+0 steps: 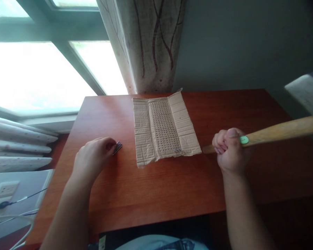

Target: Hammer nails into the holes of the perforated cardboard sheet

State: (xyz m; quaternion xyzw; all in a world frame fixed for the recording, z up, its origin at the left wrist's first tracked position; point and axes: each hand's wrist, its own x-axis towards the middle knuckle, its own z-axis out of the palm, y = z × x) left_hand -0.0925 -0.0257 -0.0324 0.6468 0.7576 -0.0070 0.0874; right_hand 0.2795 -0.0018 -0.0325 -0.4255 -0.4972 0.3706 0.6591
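A flattened piece of cardboard (165,128) with a grid of small holes lies on the reddish wooden table (151,194). A few nails (177,150) sit at its near edge. My left hand (94,158) rests on the table left of the cardboard, fingers pinched on a small bunch of nails (117,147). My right hand (231,150) is to the right of the cardboard, fist wrapped round the wooden handle of a hammer (279,131). The handle points right and up. Its grey metal head (306,92) is lifted at the right edge of view.
A patterned curtain (151,45) hangs behind the table beside a bright window (41,73). A grey wall is at the back right. Folded white cloth (18,146) and a power outlet with a cable (2,198) are at the left.
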